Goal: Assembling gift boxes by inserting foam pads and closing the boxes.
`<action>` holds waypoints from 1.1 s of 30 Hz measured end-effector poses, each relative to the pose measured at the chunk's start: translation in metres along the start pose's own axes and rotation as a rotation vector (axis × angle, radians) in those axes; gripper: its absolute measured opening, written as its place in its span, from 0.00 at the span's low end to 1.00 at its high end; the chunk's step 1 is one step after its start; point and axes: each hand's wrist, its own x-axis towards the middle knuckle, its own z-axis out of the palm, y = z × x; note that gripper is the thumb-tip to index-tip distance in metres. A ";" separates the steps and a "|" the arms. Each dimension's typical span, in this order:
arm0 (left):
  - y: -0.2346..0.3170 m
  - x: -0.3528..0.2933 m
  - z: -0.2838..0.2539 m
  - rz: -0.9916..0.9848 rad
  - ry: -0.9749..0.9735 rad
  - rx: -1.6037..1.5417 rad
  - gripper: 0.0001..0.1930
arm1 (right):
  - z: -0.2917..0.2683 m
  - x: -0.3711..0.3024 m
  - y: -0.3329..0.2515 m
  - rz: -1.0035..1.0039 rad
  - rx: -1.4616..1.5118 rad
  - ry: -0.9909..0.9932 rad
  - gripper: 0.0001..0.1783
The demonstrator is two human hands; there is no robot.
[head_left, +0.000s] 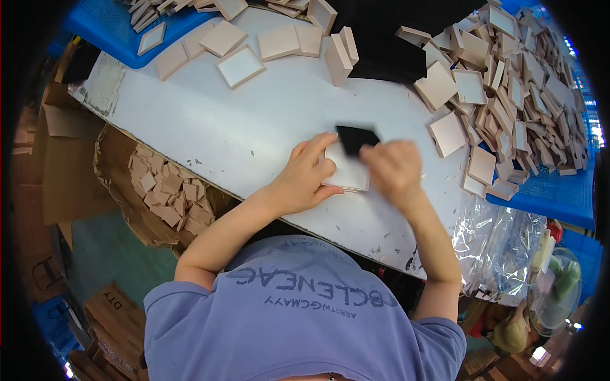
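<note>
My left hand (305, 174) rests on the white table (210, 120) and grips the left edge of a shallow pale square box tray (348, 171). My right hand (394, 168) pinches a black square pad (356, 138) and holds it tilted over the tray's far edge. Both hands sit near the table's front edge, close together.
A large heap of pink square box halves (515, 95) fills the blue tray at right. More pink boxes (254, 47) lie at the back, beside a stack of black pads (394, 38). A lined carton of pink boxes (168, 193) stands lower left. A clear plastic bag (502, 235) hangs at right.
</note>
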 end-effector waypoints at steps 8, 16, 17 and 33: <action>-0.007 -0.003 0.007 0.031 0.132 -0.045 0.47 | -0.002 -0.012 -0.033 0.096 0.296 -0.361 0.09; 0.002 -0.008 -0.002 0.031 -0.047 0.130 0.26 | -0.048 -0.048 0.098 0.547 -0.202 -0.263 0.31; 0.003 -0.007 -0.004 0.029 -0.045 0.131 0.26 | -0.054 -0.057 0.113 0.669 -0.402 -0.299 0.36; -0.015 -0.001 -0.003 0.061 0.042 -0.079 0.51 | -0.011 -0.014 0.002 0.441 0.438 -0.398 0.43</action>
